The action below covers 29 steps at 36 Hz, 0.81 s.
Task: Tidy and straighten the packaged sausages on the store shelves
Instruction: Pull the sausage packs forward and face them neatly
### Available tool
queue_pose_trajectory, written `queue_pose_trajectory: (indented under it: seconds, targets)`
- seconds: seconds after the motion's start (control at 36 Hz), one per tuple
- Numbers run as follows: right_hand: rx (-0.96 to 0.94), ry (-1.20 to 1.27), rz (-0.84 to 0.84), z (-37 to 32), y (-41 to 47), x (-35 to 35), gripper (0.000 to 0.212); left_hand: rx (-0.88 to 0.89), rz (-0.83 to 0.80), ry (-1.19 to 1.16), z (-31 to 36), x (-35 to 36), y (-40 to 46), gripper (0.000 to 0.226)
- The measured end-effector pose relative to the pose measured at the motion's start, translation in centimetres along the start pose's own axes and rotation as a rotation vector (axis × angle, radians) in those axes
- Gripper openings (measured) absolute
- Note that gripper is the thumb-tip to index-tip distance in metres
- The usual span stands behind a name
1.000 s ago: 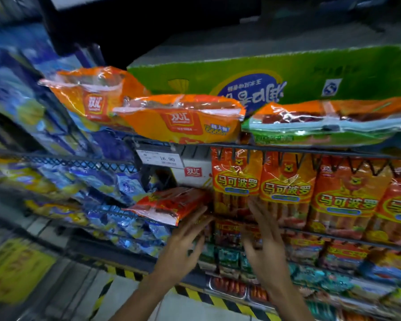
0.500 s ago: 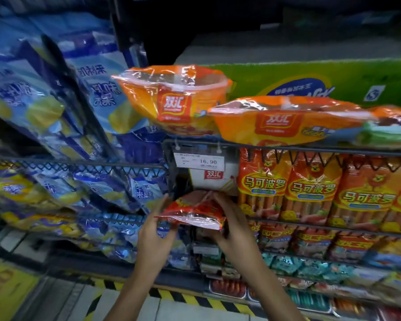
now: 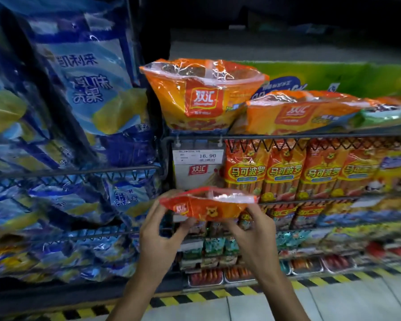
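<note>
**A:** Two hands, item one. Left hand (image 3: 159,242) pinches the left end of a red-orange sausage packet (image 3: 206,206); right hand (image 3: 252,235) clasps its right end from beneath. Packet held level in the air, in front of the shelving and just below the price tag (image 3: 198,155).

**B:** Packet condition?

**A:** Crinkled film, clear strip along the top edge, a red brand square at left, a small bear figure mid-face. Contents hidden by the wrapper. Its lower edge is covered by both sets of fingers.

**B:** Next row back?

**A:** Upright sausage packs (image 3: 285,172), orange with yellow banners, standing side by side behind the wire shelf rail (image 3: 310,136). Far right ones blur out. Behind the held packet, a white box (image 3: 195,174) with the same red logo, partly masked by the tag.

**B:** Lower shelves?

**A:** Small green and red packs (image 3: 214,246), smeared; possibly trays of sausages at the bottom, cannot confirm.

**B:** Above?

**A:** One large orange bag (image 3: 202,96) standing tilted on the top shelf, a second orange bag (image 3: 296,114) lying flat beside it, touching. Green carton (image 3: 357,76) behind them, cut off at right.

**B:** Left bay?

**A:** Blue and yellow bags (image 3: 79,89), stacked, lettering blurred.
</note>
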State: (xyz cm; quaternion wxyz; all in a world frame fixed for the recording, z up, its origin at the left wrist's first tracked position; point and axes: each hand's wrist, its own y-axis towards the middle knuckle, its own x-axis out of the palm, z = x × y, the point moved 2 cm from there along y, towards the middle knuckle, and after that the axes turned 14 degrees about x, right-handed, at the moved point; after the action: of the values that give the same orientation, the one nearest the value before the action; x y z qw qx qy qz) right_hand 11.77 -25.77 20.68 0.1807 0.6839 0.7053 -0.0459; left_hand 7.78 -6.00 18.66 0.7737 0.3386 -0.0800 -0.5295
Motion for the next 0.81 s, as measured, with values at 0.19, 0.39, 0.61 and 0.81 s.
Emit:
queue_pose_trajectory:
  seconds: [0.19,0.39,0.61,0.81]
  targets:
    - [0.153,0.15,-0.083,-0.4,-1.0,-1.6,0.05,-0.271,-0.093,-0.34,2.0,2.1,0.0,0.076]
    - [0.208,0.197,-0.164,1.6,-1.0,-1.8,0.046,-0.402,-0.196,-0.309,1.5,3.8,-1.1,0.088]
    - [0.261,0.174,-0.265,3.2,-0.8,-2.8,0.054,-0.429,-0.097,-0.226,1.6,4.9,-1.1,0.062]
    - [0.182,0.04,-0.378,2.8,0.9,-3.4,0.06,-0.351,-0.073,-0.176,1.6,4.7,-0.2,0.05]
